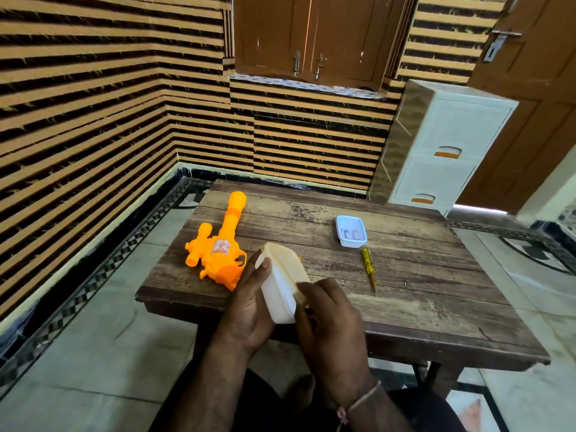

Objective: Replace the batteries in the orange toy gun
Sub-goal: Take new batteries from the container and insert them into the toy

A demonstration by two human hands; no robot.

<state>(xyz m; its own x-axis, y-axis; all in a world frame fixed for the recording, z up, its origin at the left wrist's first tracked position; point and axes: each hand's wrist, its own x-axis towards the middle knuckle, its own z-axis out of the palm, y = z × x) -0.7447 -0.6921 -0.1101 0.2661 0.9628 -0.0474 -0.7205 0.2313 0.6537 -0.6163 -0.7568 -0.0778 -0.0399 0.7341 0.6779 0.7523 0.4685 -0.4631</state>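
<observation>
The orange toy gun [218, 247] lies on the left part of the low wooden table [405, 291], barrel pointing away from me. Both hands hold a white plastic box [279, 288] with a cream lid above the table's front edge. My left hand [246, 310] grips its left side, thumb on the wall. My right hand [330, 319] holds the right side, fingers at the lid's edge. A small pale blue tray [340, 240] with batteries inside stands at the table's middle. A yellow screwdriver [369, 268] lies just in front of the tray.
The table stands on a tiled floor near a striped wall. A white drawer unit [442, 145] stands behind the table at the right, beside a wooden door. Brown cabinet doors hang on the far wall. My legs are under the front edge.
</observation>
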